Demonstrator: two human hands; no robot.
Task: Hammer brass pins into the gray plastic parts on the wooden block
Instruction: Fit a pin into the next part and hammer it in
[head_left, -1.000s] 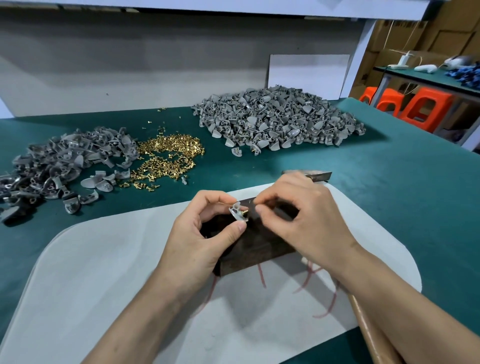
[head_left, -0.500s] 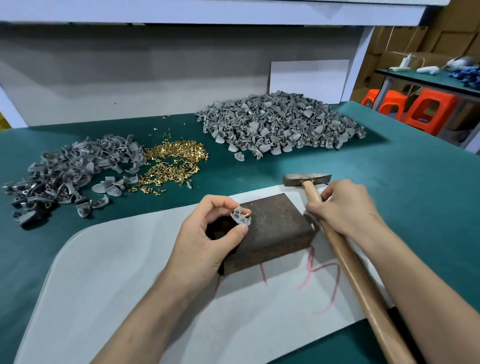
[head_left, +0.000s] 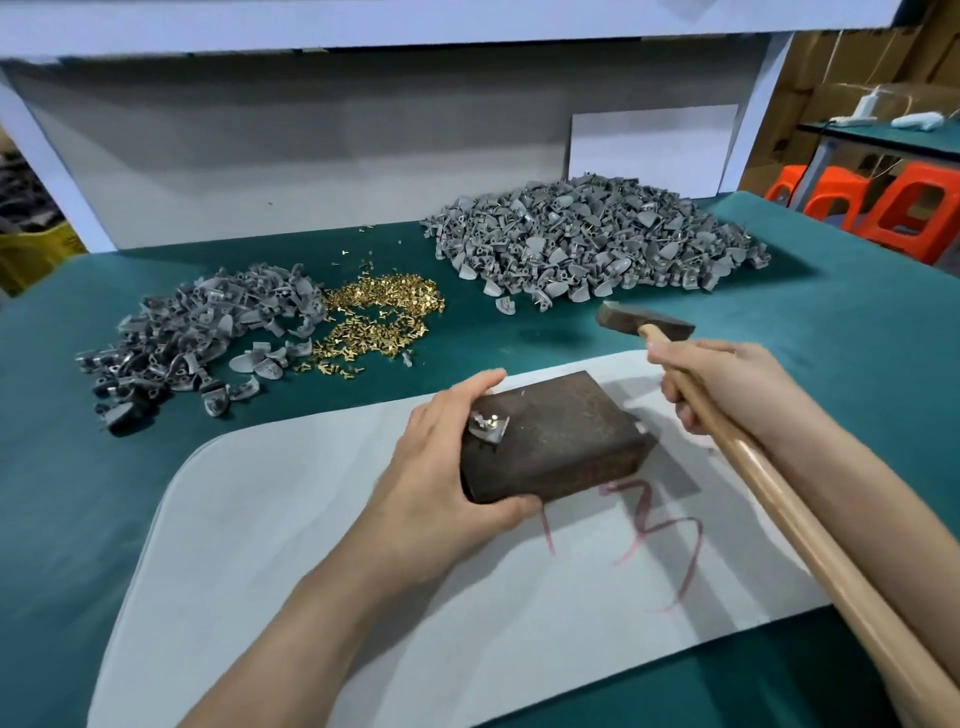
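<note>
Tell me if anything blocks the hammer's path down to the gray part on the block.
Nothing visible does: open air lies between the raised hammer head and the gray part. The left hand grips the wooden block close beside that part.

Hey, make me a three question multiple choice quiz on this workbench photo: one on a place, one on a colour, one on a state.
1. Where is the brass pin pile? A between the left gray heap and right gray heap; B in a tray; C on the floor.
2. What colour are the stools? A blue; B orange; C black.
3. The hammer is: A lying flat; B raised in the right hand; C hung up.
Key: 1 A, pins lie between the heaps. 2 B, orange seats at right. 3 B, its head hovers over its shadow, clear of the wooden block.
</note>
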